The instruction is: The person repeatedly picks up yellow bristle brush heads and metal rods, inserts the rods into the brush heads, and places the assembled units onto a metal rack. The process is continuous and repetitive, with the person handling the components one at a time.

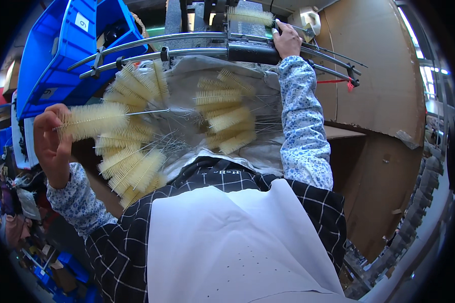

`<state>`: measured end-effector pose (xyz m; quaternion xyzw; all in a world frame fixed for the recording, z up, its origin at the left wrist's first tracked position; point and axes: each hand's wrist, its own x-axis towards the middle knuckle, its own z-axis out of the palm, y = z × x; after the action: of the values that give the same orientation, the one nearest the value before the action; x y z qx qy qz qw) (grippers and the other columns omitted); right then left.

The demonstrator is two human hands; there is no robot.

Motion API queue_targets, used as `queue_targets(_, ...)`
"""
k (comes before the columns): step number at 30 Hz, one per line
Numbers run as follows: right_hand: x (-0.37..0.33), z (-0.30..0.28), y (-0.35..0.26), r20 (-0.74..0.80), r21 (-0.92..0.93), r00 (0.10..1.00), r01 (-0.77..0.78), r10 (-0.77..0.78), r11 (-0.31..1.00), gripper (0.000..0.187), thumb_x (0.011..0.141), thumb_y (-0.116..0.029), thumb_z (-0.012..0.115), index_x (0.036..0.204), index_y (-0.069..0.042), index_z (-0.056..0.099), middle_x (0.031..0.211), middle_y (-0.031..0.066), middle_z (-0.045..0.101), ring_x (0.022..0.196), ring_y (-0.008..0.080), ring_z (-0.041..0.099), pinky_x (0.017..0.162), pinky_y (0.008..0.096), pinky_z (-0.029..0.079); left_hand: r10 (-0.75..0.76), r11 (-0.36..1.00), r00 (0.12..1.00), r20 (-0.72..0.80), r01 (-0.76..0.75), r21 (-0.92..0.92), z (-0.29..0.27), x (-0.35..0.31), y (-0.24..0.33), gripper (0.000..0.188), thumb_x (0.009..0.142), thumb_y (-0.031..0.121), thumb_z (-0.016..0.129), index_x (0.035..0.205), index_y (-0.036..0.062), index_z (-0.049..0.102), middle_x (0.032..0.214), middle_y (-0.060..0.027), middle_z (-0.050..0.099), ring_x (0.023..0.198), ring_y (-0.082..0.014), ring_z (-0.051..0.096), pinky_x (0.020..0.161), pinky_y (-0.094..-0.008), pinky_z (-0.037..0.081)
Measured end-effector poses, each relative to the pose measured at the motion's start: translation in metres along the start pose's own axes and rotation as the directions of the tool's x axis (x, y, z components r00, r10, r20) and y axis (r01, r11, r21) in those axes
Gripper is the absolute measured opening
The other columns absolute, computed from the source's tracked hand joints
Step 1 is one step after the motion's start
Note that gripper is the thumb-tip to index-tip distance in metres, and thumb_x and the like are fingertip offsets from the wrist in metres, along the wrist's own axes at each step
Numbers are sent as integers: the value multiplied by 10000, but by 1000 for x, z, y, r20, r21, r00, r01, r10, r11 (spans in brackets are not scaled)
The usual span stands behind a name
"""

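Observation:
A cream-bristled wire brush (97, 120) is in my left hand (53, 144), held by its bristled end at the left. Its thin wire handle points right, over other brushes. Far forward, my right hand (287, 40) reaches to the machine, its fingers curled at the right end of another cream brush (250, 16). What those fingers grip is hidden. Between my arms, a pile of similar brushes (129, 169) lies at the left of a grey cloth (179, 83), and a second pile (227, 118) lies on it further right, with wire handles sticking out.
Two curved metal rails (197, 52) run across in front of the machine, with a black sleeve (250, 52) near my right hand. Blue bins (58, 60) stand at the far left. A large cardboard sheet (374, 76) rises on the right, with a red string (350, 86) beside it.

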<state>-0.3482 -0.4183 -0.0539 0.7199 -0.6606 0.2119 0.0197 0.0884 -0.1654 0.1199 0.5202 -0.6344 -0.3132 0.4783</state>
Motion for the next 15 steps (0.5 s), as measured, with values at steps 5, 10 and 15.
queue_targets(5, -2, 5, -27, 13, 17, 1000, -9, 9, 1000, 347, 732, -164, 516, 1073, -120, 561, 1039, 59, 562, 982, 233, 518, 827, 413, 381, 24, 999, 999, -38, -23, 33, -7, 2, 8, 289, 674, -7, 484, 947, 36, 401, 973, -134, 442, 855, -149, 429, 776, -269, 367)
queue_targets(10, -5, 9, -75, 36, -50, 999, -13, 15, 999, 253, 737, -157, 506, 972, -108, 586, 980, 76, 575, 911, 249, 553, 781, 436, 387, 34, 998, 995, -95, -28, 65, -16, -4, 6, 288, 676, -11, 480, 948, 42, 402, 979, -133, 445, 853, -148, 431, 785, -273, 367)
queue_targets(15, -9, 11, -130, 124, -77, 992, -31, 40, 997, 233, 804, -135, 434, 994, -80, 556, 1027, 49, 555, 964, 206, 531, 820, 408, 373, 41, 999, 997, -62, -42, -24, -1, 3, 6, 291, 675, -10, 482, 949, 44, 402, 985, -135, 447, 849, -146, 435, 786, -272, 370)
